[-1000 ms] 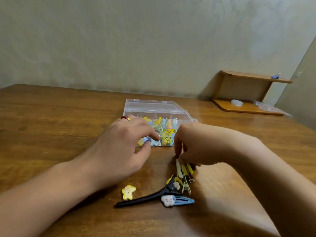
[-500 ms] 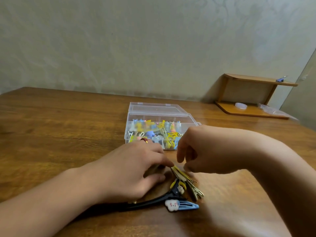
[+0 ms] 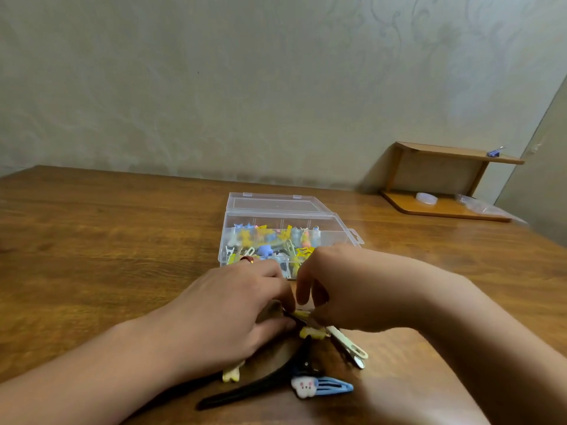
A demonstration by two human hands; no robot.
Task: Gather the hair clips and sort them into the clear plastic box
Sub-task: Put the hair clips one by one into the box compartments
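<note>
The clear plastic box [image 3: 340, 223] stands open mid-table, lid laid back, with several small colourful clips inside. Just in front of it my left hand [image 3: 233, 314] and my right hand [image 3: 349, 289] meet over a bunch of loose clips. Both have curled fingers that pinch small yellow hair clips [image 3: 302, 314] between them. A cream clip [image 3: 346, 345] sticks out under my right hand. Nearer me lie a long black clip [image 3: 260, 391] and a blue snap clip [image 3: 328, 386] with a white charm. A yellow star clip [image 3: 231, 374] peeks from under my left palm.
The wooden table [image 3: 107, 256] runs back to a pale wall. A small wooden shelf [image 3: 445, 207] stands at the back right with a white round lid [image 3: 426, 198] and a plastic bag on it, and a purple binder clip [image 3: 494, 152] on top.
My left hand came back from the box to the loose clips and now covers the yellow star clip. Both hands closed in on the yellow clips, which shifted slightly.
</note>
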